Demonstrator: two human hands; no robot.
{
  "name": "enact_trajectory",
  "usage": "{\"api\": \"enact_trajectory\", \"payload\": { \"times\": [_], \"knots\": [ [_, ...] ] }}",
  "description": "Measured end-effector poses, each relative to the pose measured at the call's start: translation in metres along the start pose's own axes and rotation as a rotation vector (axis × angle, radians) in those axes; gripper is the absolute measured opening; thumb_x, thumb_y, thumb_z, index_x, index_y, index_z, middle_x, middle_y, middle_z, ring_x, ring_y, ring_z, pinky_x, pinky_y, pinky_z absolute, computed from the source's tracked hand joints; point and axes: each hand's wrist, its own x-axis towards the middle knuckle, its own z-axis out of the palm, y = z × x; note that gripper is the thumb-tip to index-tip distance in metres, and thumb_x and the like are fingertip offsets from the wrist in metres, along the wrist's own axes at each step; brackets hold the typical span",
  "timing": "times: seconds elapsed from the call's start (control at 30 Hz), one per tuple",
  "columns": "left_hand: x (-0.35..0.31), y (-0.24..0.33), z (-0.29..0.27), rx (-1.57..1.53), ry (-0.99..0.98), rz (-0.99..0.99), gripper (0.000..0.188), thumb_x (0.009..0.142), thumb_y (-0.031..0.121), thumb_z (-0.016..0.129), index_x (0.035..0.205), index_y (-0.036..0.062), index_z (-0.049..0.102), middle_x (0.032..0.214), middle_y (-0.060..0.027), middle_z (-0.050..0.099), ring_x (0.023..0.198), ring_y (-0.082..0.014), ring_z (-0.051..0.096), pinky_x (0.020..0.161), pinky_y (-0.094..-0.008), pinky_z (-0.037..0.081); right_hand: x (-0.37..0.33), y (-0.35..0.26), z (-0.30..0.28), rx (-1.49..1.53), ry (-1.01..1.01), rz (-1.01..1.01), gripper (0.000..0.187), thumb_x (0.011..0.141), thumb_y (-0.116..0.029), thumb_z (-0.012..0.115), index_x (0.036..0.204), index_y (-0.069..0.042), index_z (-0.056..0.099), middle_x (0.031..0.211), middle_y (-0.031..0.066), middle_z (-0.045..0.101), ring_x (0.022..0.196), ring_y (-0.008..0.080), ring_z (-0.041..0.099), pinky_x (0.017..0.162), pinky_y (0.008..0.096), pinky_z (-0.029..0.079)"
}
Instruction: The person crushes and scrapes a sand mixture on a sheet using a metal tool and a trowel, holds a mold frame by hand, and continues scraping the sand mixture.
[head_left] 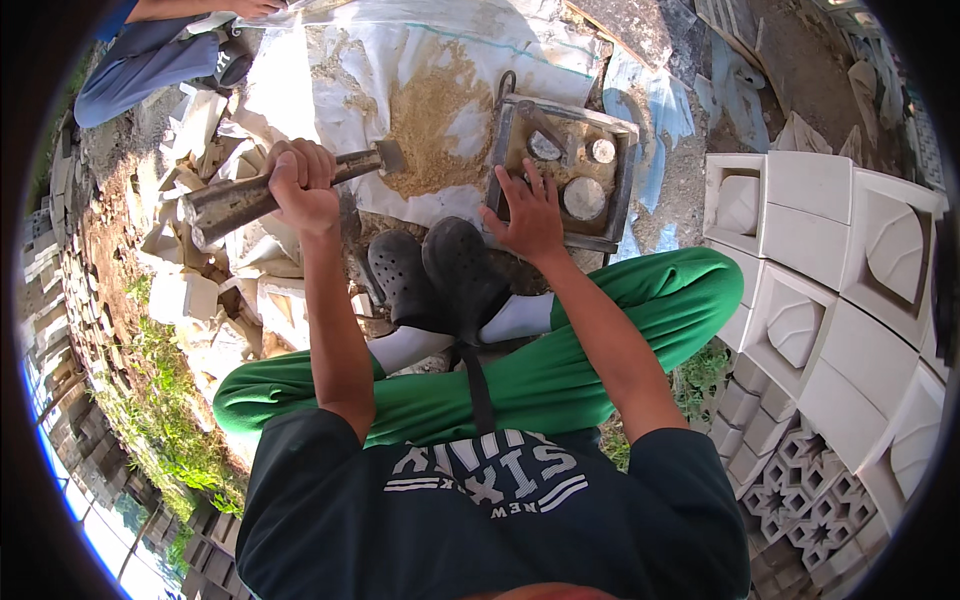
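My left hand [302, 186] is raised, its fingers wrapped round a long dark club-like tool [228, 208]. The tool's thick end points left, and its narrower end, with a flat block-like tip, points right. My right hand [532, 222] rests with fingers spread on the left front part of a rectangular mould [618, 190]. The mould has a dark frame and a brownish, dusty inside. Several rounded pale pieces, among them a round disc [584, 199], show in it. A dark bar lies slantwise near the far pieces. My palm hides part of the near left edge.
Sandy powder [435, 120] covers a white sheet [345, 75] beyond my feet in black clogs [465, 275]. Broken pale blocks [185, 297] are piled at the left. Stacked pale moulded blocks [805, 205] stand at the right. Another person's leg [150, 70] is at the far left.
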Motion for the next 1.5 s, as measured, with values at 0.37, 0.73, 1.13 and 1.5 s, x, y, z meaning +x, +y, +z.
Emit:
{"api": "enact_trajectory", "payload": {
  "times": [0.37, 0.73, 1.13, 1.5],
  "knots": [
    [0.018, -0.003, 0.015, 0.128, 0.031, -0.058, 0.031, 0.083, 0.007, 0.044, 0.057, 0.0107, 0.026, 0.050, 0.0014, 0.031, 0.043, -0.0065, 0.022, 0.040, -0.0243, 0.021, 0.006, -0.001, -0.002, 0.006, 0.015, -0.019, 0.062, 0.085, -0.045, 0.057, 0.134, -0.009, 0.045, 0.110, 0.0132, 0.059, 0.128, 0.0321, 0.038, 0.103, 0.0530, 0.029],
    [0.009, -0.027, 0.002, 0.265, 0.015, -0.103, 0.028, 0.083, 0.009, 0.043, 0.060, 0.0111, 0.027, 0.051, 0.0019, 0.030, 0.045, -0.0067, 0.023, 0.044, -0.0240, 0.024, 0.007, 0.000, 0.001, 0.002, 0.013, -0.033, 0.063, 0.084, -0.047, 0.057, 0.133, -0.008, 0.045, 0.107, 0.0132, 0.059, 0.128, 0.0323, 0.038, 0.103, 0.0542, 0.028],
    [0.016, -0.046, -0.010, 0.299, 0.079, -0.132, 0.025, 0.081, 0.002, 0.042, 0.059, 0.0089, 0.031, 0.050, 0.0015, 0.032, 0.044, -0.0077, 0.028, 0.042, -0.0262, 0.025, 0.006, -0.001, 0.003, 0.021, -0.001, -0.022, 0.063, 0.084, -0.046, 0.057, 0.133, -0.009, 0.045, 0.109, 0.0129, 0.058, 0.128, 0.0321, 0.038, 0.103, 0.0543, 0.028],
    [0.004, -0.063, -0.021, 0.202, 0.137, -0.111, 0.030, 0.083, 0.005, 0.042, 0.059, 0.0115, 0.025, 0.051, 0.0028, 0.028, 0.044, -0.0063, 0.022, 0.041, -0.0257, 0.020, 0.001, -0.002, 0.005, 0.014, -0.011, 0.011, 0.064, 0.081, -0.049, 0.057, 0.131, -0.010, 0.048, 0.108, 0.0118, 0.058, 0.127, 0.0310, 0.039, 0.103, 0.0548, 0.029]
  ]
}}
